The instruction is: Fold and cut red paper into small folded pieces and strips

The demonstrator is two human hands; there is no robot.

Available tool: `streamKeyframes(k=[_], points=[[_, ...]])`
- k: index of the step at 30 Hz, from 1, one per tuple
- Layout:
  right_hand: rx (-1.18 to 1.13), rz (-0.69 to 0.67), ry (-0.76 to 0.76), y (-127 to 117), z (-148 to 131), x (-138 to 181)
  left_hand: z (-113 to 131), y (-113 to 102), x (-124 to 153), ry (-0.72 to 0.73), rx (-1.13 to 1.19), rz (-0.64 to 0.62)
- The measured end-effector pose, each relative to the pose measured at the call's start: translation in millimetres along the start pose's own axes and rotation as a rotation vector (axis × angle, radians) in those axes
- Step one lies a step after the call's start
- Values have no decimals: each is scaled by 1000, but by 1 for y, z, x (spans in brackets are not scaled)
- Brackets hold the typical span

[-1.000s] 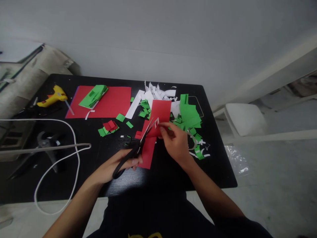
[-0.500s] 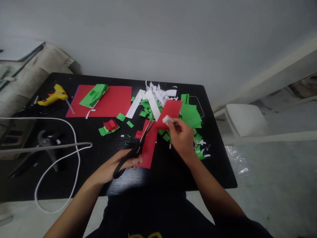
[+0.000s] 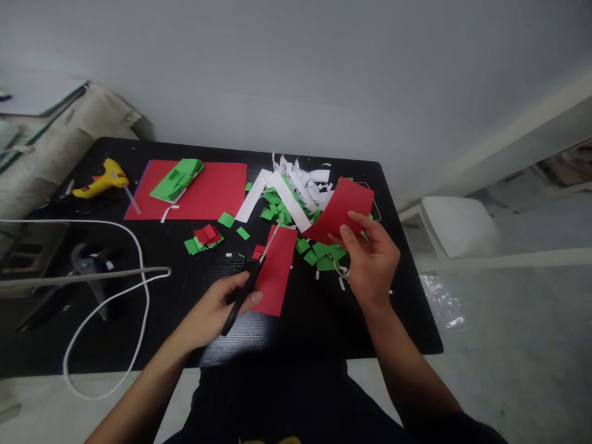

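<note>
My left hand (image 3: 217,311) is closed around the black handles of a pair of scissors (image 3: 252,280). The blades point away from me and look closed. Under them a red paper strip (image 3: 277,271) lies on the black table (image 3: 333,327). My right hand (image 3: 372,262) pinches a larger red paper piece (image 3: 342,209) by its near edge, tilted above the scraps. Beneath and beside that piece are green paper pieces (image 3: 324,253), a heap of white paper strips (image 3: 293,197) and a partly hidden tape roll (image 3: 341,270).
At the back left lies a large red sheet (image 3: 213,188) with a folded green paper stack (image 3: 178,179) on it. A yellow glue gun (image 3: 104,179) is beside it. Small red and green pieces (image 3: 203,238) sit mid-table. A white cable (image 3: 143,308) loops over the left front edge.
My right hand has moved right, bringing the red piece off the strip and over the green pieces. The small white scrap in its fingers no longer shows. The scissors have turned slightly and their blades look closed.
</note>
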State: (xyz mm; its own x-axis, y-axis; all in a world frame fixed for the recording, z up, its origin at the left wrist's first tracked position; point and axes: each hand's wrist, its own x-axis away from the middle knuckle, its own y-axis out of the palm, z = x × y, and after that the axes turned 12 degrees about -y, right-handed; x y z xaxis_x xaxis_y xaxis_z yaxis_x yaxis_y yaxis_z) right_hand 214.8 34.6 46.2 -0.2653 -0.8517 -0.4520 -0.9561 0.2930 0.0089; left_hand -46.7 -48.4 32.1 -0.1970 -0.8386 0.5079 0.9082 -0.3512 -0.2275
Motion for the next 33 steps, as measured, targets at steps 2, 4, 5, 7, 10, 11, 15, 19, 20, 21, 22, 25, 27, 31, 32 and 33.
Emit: streamKeyframes(k=[2, 4, 5, 7, 10, 11, 15, 19, 20, 21, 22, 25, 27, 31, 32, 33], points=[[-125, -11, 111, 3, -7, 4, 4, 3, 1, 32, -124, 118], [-215, -6, 196, 7, -13, 8, 8, 7, 1, 74, -243, 234], [-246, -2, 231, 9, -15, 10, 11, 9, 2, 98, -288, 284], [-289, 1, 288, 12, -18, 13, 15, 13, 2, 140, -341, 349], [-345, -2, 352, 17, -20, 17, 18, 17, 3, 190, -376, 399], [-365, -7, 371, 18, -20, 18, 19, 18, 3, 204, -388, 410], [-408, -23, 433, 21, -18, 22, 17, 19, 4, 248, -439, 438], [-412, -22, 447, 23, -17, 24, 16, 20, 3, 262, -448, 439], [-410, -27, 449, 24, -17, 24, 16, 20, 2, 261, -446, 441], [-406, -32, 451, 24, -17, 25, 16, 20, 2, 260, -444, 443], [-403, -37, 455, 24, -17, 25, 16, 20, 1, 257, -442, 446], [-398, -43, 454, 24, -16, 26, 17, 19, 1, 242, -438, 446], [-395, -52, 440, 24, -14, 26, 17, 19, 1, 232, -431, 442], [-366, -76, 425, 23, -12, 27, 16, 20, 1, 209, -426, 429], [-363, -78, 427, 22, -12, 27, 15, 20, 1, 205, -428, 429], [-364, -78, 431, 22, -12, 27, 15, 20, 0, 202, -430, 431]])
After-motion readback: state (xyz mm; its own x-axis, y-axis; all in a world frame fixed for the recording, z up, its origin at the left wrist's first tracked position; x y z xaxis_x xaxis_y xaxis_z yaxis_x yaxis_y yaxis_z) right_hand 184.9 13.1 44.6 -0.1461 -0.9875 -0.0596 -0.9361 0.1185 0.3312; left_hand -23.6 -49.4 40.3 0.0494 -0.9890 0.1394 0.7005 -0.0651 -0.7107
